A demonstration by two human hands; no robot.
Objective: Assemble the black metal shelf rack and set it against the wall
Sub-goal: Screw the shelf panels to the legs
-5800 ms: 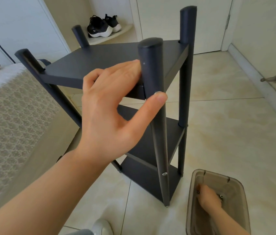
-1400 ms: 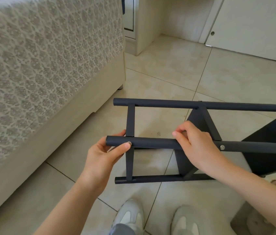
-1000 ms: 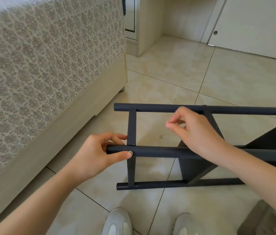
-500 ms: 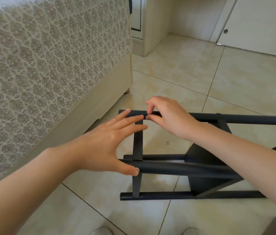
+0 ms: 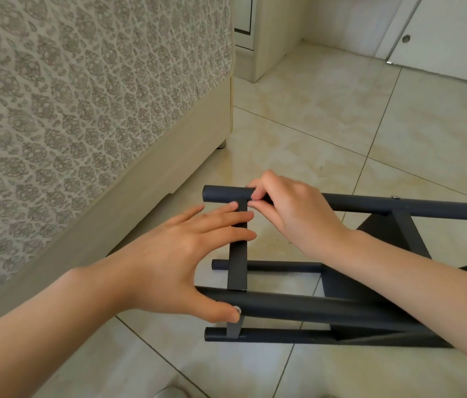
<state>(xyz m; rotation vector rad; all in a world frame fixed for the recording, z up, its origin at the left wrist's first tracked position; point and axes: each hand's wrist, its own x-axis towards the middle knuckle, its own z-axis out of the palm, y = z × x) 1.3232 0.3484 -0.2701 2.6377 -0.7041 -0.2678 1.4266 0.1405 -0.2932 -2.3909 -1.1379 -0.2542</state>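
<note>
The black metal shelf rack lies on its side on the glossy beige tiled floor. Its flat upright crossbar is the piece both hands work at. From that crossbar the round black tubes run off to the right, so the rack's long axis lies across the view, and the bed with the patterned grey cover stands to the crossbar's left. The left hand is spread open. Its straight fingers lie across the upper half of the crossbar, and its thumb presses the round near tube right beside a small silver screw head at the crossbar's lower joint. The right hand has its fingertips curled and pinched together at the crossbar's upper joint, where it meets the round far tube. Whether a screw sits between those fingertips I cannot tell, since they cover the spot. The step looks like fastening that upper joint. The joint sits directly under the right fingertips, so the right hand is the nearer one, and the left hand seems placed to keep the crossbar square to the tubes. The rack is not yet upright, nor against any wall.
</note>
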